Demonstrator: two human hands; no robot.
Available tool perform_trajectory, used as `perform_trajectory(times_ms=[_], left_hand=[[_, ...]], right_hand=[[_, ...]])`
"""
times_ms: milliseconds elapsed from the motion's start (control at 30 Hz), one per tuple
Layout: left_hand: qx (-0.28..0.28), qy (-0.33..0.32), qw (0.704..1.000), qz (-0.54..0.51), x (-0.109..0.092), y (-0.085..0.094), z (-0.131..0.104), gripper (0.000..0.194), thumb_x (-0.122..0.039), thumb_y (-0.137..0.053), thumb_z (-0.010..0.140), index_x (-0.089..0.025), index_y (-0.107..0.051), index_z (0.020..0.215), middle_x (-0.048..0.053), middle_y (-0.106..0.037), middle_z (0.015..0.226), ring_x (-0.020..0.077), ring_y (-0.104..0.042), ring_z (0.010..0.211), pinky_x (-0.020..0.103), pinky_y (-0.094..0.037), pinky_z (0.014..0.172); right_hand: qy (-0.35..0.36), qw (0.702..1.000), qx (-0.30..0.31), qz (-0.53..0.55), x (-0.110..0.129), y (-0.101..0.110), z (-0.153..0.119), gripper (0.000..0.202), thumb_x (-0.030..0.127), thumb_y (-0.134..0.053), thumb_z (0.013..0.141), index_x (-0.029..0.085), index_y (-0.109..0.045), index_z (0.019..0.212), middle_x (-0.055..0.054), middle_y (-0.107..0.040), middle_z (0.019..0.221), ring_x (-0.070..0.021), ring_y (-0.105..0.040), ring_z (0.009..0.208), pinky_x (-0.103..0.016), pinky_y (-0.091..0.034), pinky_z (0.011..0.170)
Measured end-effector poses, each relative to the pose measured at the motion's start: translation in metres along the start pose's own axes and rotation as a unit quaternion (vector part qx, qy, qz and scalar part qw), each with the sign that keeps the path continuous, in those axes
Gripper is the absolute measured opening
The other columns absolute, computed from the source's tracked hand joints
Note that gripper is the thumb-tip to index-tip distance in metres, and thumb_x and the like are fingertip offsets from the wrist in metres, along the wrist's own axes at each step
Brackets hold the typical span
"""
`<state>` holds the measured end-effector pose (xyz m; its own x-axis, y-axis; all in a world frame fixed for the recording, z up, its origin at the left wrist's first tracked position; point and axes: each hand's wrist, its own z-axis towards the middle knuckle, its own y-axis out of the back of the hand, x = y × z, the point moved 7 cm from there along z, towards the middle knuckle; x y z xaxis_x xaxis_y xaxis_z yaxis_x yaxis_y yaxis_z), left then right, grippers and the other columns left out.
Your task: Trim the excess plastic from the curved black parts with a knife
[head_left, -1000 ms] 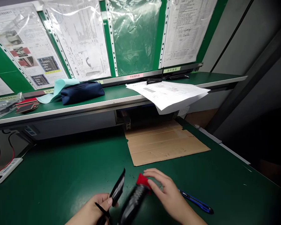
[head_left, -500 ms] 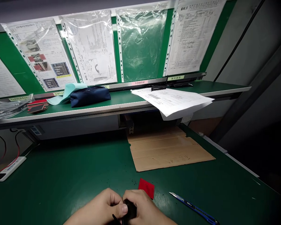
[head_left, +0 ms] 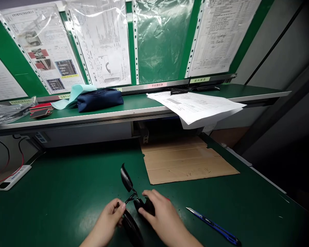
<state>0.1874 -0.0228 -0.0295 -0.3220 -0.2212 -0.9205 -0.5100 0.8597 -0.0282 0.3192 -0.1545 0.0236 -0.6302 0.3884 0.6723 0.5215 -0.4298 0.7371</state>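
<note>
Two hands (head_left: 134, 216) grip several black parts (head_left: 127, 178).

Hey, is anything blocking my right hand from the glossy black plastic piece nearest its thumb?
Nothing visible does: your right hand is on that glossy black plastic piece. A sliver of bright red material shows at the hand's far edge, not between them.

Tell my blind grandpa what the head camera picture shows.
A person's left hand and right hand hold shiny black parts above a green table. A blue knife lies to the right, with cardboard farther back.
</note>
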Motion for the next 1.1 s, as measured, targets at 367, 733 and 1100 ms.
perform_trajectory(times_ms=[367,733,1100], left_hand=[[-0.081,-0.033,0.996,-0.022,0.010,0.009,-0.005,0.048,-0.066,-0.059,0.076,-0.019,-0.051,0.078,0.002,-0.055,0.071,0.0142,-0.046,0.058,0.025,-0.033,0.056],[0.016,-0.082,0.944,0.319,-0.039,0.029,-0.024,0.040,-0.055,-0.046,0.089,-0.022,-0.046,0.067,-0.002,-0.041,0.066,0.0169,-0.037,0.062,0.029,-0.021,0.059],[-0.039,-0.030,0.998,-0.047,0.038,0.014,0.005,0.058,-0.078,-0.057,0.066,-0.021,-0.049,0.071,0.000,-0.053,0.069,0.0155,-0.043,0.062,0.028,-0.032,0.064]], right_hand=[[0.082,0.994,0.068,-0.034,-0.012,-0.065,0.009,0.038,0.026,-0.058,0.086,0.026,-0.050,0.123,-0.003,-0.064,0.111,-0.0212,-0.061,0.097,-0.030,-0.047,0.080],[0.210,0.960,0.089,-0.164,0.019,-0.042,-0.005,0.054,0.024,-0.069,0.074,0.031,-0.050,0.124,-0.008,-0.052,0.130,-0.0334,-0.042,0.123,-0.052,-0.029,0.102],[0.017,0.985,0.063,-0.162,-0.005,-0.030,0.028,0.012,0.024,-0.054,0.080,0.022,-0.062,0.089,-0.005,-0.070,0.086,-0.0238,-0.066,0.078,-0.033,-0.051,0.069]])
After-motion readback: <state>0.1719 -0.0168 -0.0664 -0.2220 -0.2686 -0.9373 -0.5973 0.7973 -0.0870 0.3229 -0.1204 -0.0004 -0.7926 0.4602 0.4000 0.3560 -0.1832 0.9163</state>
